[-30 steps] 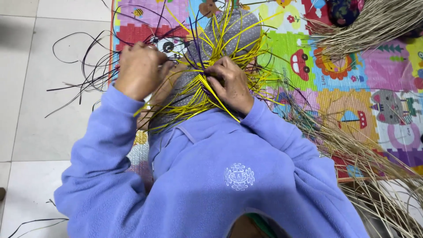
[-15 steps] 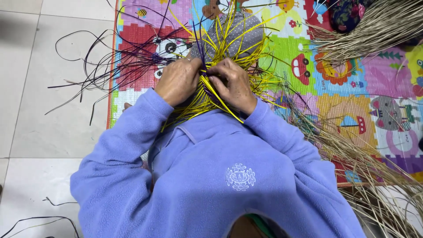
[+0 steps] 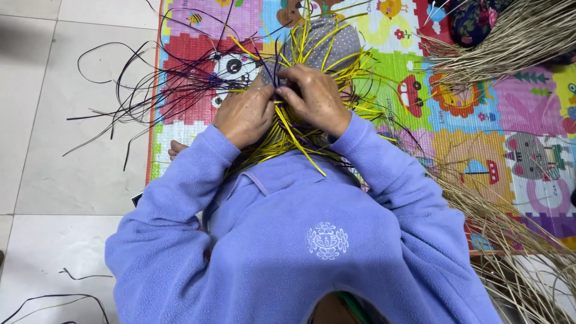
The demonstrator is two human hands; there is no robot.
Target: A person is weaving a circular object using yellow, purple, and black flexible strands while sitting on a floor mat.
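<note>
Since a second ago my left hand [image 3: 245, 114] has come in beside my right hand [image 3: 315, 99]. Both hands' fingers pinch yellow strands [image 3: 288, 135] of the half-woven piece [image 3: 336, 42], held over the play mat [image 3: 492, 126]. Dark strands [image 3: 150, 90] trail across the floor [image 3: 54, 150].

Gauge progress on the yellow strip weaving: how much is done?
Early to midway, at a guess. Done: a small woven patch seems to sit under the hands. In hand: left hand and right hand pinch yellow strips together. Left: most yellow and dark strips fan out loose.
</note>
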